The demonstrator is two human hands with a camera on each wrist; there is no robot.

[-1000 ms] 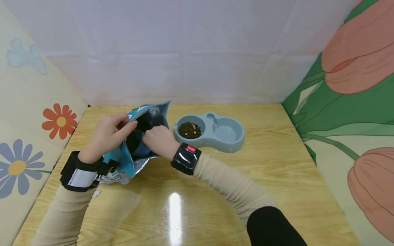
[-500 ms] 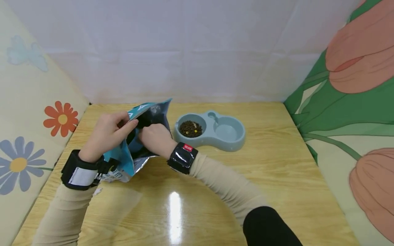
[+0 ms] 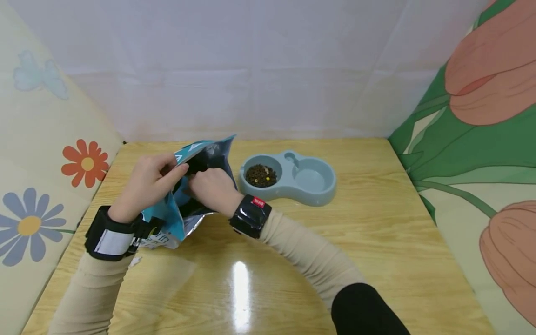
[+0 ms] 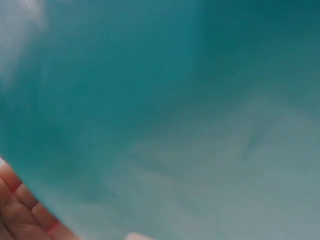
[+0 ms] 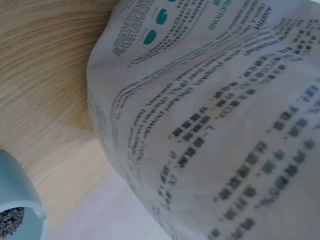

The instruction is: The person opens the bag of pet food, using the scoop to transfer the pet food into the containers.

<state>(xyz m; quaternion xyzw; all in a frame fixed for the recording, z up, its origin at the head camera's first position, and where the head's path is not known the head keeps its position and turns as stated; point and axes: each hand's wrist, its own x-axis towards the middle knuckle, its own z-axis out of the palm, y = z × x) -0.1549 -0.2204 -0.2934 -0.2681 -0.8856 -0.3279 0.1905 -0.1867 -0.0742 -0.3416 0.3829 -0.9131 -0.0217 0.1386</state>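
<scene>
A teal and silver food bag (image 3: 181, 211) stands open on the wooden table (image 3: 335, 242), left of centre. My left hand (image 3: 146, 184) pinches the near left lip of the bag's mouth. My right hand (image 3: 211, 188) reaches into the mouth, its fingers hidden inside, so what they hold is not visible. The left wrist view is filled by the teal bag wall (image 4: 165, 110), with fingers (image 4: 20, 210) at the lower left. The right wrist view shows the bag's printed white side (image 5: 215, 125) up close.
A grey-blue double pet bowl (image 3: 289, 177) sits right of the bag, its left well holding brown kibble (image 3: 260, 175) and its right well bare; its rim (image 5: 15, 195) shows in the right wrist view. Flower-print panels close in both sides, a white sheet the back.
My right hand has pushed a little further left and deeper into the bag's mouth. The left hand keeps its pinch on the lip. The bowl has not moved.
</scene>
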